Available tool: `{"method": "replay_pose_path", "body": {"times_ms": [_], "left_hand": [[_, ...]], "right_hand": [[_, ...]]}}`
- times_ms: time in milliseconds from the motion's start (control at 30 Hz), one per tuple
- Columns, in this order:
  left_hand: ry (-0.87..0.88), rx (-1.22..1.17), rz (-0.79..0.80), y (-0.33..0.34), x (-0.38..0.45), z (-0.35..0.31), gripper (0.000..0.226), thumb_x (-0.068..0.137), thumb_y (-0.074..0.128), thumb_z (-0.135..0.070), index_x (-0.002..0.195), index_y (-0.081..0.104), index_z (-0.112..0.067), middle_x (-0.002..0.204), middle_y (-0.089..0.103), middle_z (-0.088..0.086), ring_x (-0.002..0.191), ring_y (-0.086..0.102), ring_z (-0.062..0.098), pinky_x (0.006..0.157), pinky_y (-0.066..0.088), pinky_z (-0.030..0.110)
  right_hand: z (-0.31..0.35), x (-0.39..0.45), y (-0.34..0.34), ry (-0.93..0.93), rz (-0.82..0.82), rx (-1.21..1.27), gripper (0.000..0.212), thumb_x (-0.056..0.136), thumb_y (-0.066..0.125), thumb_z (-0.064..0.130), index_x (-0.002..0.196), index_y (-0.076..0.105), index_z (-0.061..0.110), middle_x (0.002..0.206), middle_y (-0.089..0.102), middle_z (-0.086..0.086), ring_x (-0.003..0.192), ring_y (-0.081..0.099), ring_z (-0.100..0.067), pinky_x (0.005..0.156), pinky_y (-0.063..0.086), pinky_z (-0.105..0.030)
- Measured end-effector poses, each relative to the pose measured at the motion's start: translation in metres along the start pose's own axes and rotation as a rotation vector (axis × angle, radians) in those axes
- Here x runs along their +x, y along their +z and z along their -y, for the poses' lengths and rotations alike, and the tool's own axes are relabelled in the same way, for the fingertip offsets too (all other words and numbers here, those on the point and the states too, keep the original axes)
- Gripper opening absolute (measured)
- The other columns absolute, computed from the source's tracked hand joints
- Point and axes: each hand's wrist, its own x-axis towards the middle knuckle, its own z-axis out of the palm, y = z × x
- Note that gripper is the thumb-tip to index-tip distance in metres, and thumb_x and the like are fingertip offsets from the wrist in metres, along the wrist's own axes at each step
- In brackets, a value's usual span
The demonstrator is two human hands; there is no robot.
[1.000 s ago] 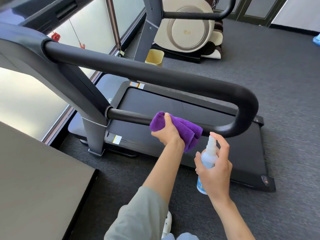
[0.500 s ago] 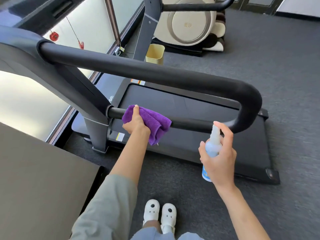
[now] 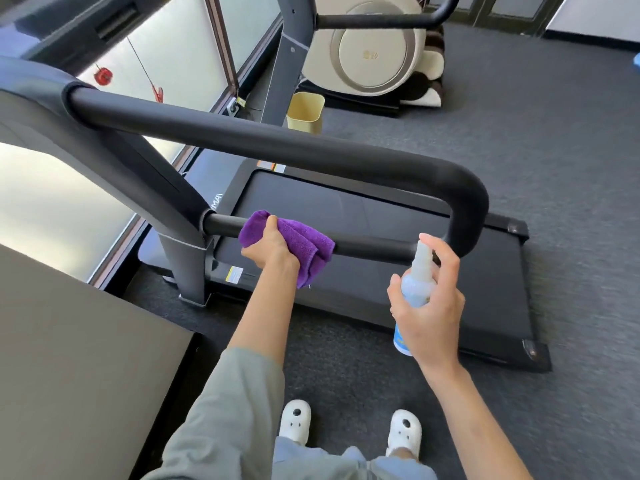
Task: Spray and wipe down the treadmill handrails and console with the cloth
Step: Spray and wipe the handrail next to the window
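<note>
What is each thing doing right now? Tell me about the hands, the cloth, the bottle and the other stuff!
Left hand: grips the purple cloth against the lower rail.
Purple cloth: bunched, wrapped over the lower rail.
Right hand: holds the spray bottle, one finger on top.
Spray bottle: upright, nozzle near the lower rail.
Lower rail: partly covered by the cloth.
Yellow bin: upright on the floor.
</note>
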Motion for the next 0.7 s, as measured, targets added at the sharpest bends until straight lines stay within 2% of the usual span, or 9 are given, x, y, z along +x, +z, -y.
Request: {"method": "replay_pose_path", "body": {"times_ms": [33, 167, 233, 367, 467, 533, 633, 700], "left_hand": [[0.002, 0.003, -0.003, 0.003, -0.006, 0.007, 0.067, 0.077, 0.078, -0.024, 0.132, 0.041, -0.015, 0.112, 0.061, 0.005, 0.084, 0.062, 0.019, 0.085, 0.053, 0.037], [-0.005, -0.037, 0.025, 0.016, -0.038, 0.047, 0.066, 0.075, 0.079, -0.026, 0.130, 0.042, -0.018, 0.102, 0.061, 0.001, 0.076, 0.061, 0.015, 0.072, 0.050, 0.033], [-0.020, -0.048, 0.041, 0.024, -0.056, 0.069, 0.068, 0.074, 0.079, -0.029, 0.128, 0.040, -0.021, 0.099, 0.060, 0.001, 0.078, 0.061, 0.016, 0.074, 0.051, 0.035], [-0.040, -0.088, 0.048, 0.040, -0.097, 0.109, 0.065, 0.071, 0.080, -0.026, 0.125, 0.043, -0.020, 0.103, 0.064, 0.006, 0.080, 0.063, 0.019, 0.076, 0.054, 0.035], [-0.041, -0.051, 0.020, 0.052, -0.124, 0.132, 0.067, 0.069, 0.079, -0.029, 0.123, 0.040, -0.020, 0.101, 0.062, 0.005, 0.084, 0.062, 0.021, 0.083, 0.054, 0.038], [-0.047, -0.027, 0.004, 0.058, -0.144, 0.148, 0.071, 0.071, 0.077, -0.031, 0.129, 0.038, -0.021, 0.096, 0.059, 0.002, 0.082, 0.060, 0.019, 0.081, 0.052, 0.036], [-0.089, -0.079, 0.015, 0.062, -0.156, 0.167, 0.059, 0.075, 0.074, -0.032, 0.126, 0.049, -0.016, 0.104, 0.066, 0.005, 0.086, 0.063, 0.020, 0.082, 0.053, 0.037], [-0.124, -0.114, 0.056, 0.059, -0.155, 0.166, 0.050, 0.077, 0.075, -0.032, 0.119, 0.056, -0.015, 0.100, 0.068, 0.004, 0.082, 0.064, 0.019, 0.071, 0.053, 0.032]], "right_hand": [[-0.005, 0.003, -0.004, -0.004, 0.008, 0.015, 0.060, 0.082, 0.065, 0.009, 0.132, 0.042, 0.032, 0.126, 0.057, 0.016, 0.094, 0.067, -0.031, 0.078, 0.058, -0.056], [-0.026, 0.018, -0.026, -0.077, 0.084, 0.064, 0.061, 0.083, 0.066, 0.005, 0.132, 0.041, 0.032, 0.121, 0.063, -0.003, 0.089, 0.067, -0.033, 0.080, 0.058, -0.053], [-0.038, 0.027, -0.041, -0.124, 0.136, 0.080, 0.063, 0.083, 0.066, 0.003, 0.133, 0.041, 0.032, 0.121, 0.063, -0.005, 0.089, 0.067, -0.031, 0.080, 0.058, -0.051], [-0.063, 0.048, -0.085, -0.180, 0.245, 0.115, 0.063, 0.084, 0.065, 0.005, 0.131, 0.038, 0.037, 0.108, 0.066, -0.012, 0.075, 0.065, -0.028, 0.072, 0.058, -0.049], [-0.079, 0.065, -0.117, -0.180, 0.346, 0.121, 0.068, 0.085, 0.067, -0.001, 0.131, 0.038, 0.041, 0.103, 0.066, -0.011, 0.072, 0.063, -0.029, 0.071, 0.057, -0.048], [-0.089, 0.074, -0.134, -0.185, 0.386, 0.128, 0.071, 0.084, 0.066, -0.002, 0.130, 0.037, 0.044, 0.097, 0.065, -0.007, 0.069, 0.063, -0.029, 0.070, 0.056, -0.043], [-0.101, 0.085, -0.146, -0.175, 0.409, 0.149, 0.073, 0.083, 0.066, -0.002, 0.130, 0.037, 0.046, 0.089, 0.064, -0.005, 0.064, 0.063, -0.028, 0.066, 0.055, -0.039], [-0.105, 0.089, -0.146, -0.160, 0.431, 0.165, 0.074, 0.084, 0.067, -0.004, 0.130, 0.037, 0.045, 0.090, 0.063, -0.007, 0.063, 0.063, -0.031, 0.064, 0.055, -0.043]]}}
